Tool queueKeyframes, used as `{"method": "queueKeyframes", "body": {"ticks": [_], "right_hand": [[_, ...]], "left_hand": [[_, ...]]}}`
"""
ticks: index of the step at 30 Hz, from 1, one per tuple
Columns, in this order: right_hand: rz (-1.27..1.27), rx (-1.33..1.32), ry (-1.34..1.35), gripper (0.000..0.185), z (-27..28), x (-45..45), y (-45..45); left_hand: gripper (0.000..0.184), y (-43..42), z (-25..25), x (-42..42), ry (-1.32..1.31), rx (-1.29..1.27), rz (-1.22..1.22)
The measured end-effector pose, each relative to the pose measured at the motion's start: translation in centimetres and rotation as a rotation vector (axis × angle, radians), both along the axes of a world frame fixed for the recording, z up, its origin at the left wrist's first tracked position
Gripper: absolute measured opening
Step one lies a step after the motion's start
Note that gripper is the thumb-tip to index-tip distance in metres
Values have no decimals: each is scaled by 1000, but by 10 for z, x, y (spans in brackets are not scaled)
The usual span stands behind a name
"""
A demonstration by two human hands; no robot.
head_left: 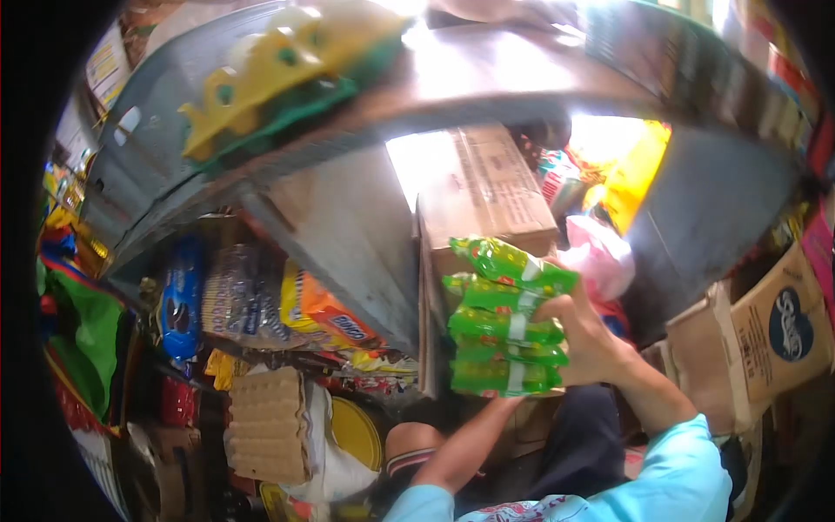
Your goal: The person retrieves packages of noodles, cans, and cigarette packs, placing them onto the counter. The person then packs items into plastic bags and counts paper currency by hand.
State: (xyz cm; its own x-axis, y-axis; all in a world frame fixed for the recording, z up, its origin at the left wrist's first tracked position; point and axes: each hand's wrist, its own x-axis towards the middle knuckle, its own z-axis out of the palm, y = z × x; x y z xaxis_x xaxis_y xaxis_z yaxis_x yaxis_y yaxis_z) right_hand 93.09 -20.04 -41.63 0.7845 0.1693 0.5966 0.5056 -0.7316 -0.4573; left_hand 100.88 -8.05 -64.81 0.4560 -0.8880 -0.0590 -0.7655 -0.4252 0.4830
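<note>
Several bright green plastic packets (pixel 504 335) are stacked one above another in front of my body. On their right side, my right hand (pixel 584 335) is closed around the stack, its thumb over the packets. My left forearm rises from below to the underside of the stack. The packets hide my left hand, so its fingers do not show. Just behind the stack stands a closed, taped cardboard box (pixel 487 187).
A grey counter (pixel 348 130) with a yellow and green bag (pixel 287 78) on top curves overhead. Packaged goods, including a blue packet (pixel 181 300), fill the left shelf. An egg tray (pixel 265 426) lies lower left. A pink bag (pixel 600 261) and an opened carton (pixel 765 335) are right.
</note>
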Motion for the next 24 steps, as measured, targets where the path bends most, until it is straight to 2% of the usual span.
{"method": "queueKeyframes", "body": {"ticks": [2, 4, 7, 10, 12, 13, 16, 17, 21, 22, 23, 24], "right_hand": [[67, -21, 13, 78, 32, 8, 4], [118, -114, 135, 87, 68, 10, 7], [215, -59, 332, 92, 127, 2, 13], [302, 15, 609, 95, 187, -14, 16], [341, 45, 880, 96, 223, -29, 22], [354, 52, 922, 97, 235, -36, 26], [437, 189, 882, 94, 230, -52, 30], [401, 210, 968, 94, 245, -56, 32], [537, 548, 1255, 98, 265, -56, 17], [553, 587, 1306, 97, 273, -53, 12], [608, 782, 1363, 96, 264, -54, 6], [605, 793, 1391, 95, 268, -52, 2]], "left_hand": [[35, 15, 4, -1, 69, -15, 50], [35, 28, 13, -3, 162, -42, 84], [36, 66, 39, -11, 376, -87, 185], [36, 110, 85, -33, 651, -148, 327], [36, 141, 127, -51, 865, -222, 429], [36, 156, 153, -56, 980, -270, 481], [37, 194, 236, -73, 1255, -415, 606], [37, 202, 266, -76, 1317, -460, 629], [37, 200, 372, -102, 1487, -608, 644], [37, 192, 389, -106, 1543, -647, 653], [41, 189, 387, -109, 1692, -716, 721], [45, 185, 387, -113, 1836, -789, 799]]}}
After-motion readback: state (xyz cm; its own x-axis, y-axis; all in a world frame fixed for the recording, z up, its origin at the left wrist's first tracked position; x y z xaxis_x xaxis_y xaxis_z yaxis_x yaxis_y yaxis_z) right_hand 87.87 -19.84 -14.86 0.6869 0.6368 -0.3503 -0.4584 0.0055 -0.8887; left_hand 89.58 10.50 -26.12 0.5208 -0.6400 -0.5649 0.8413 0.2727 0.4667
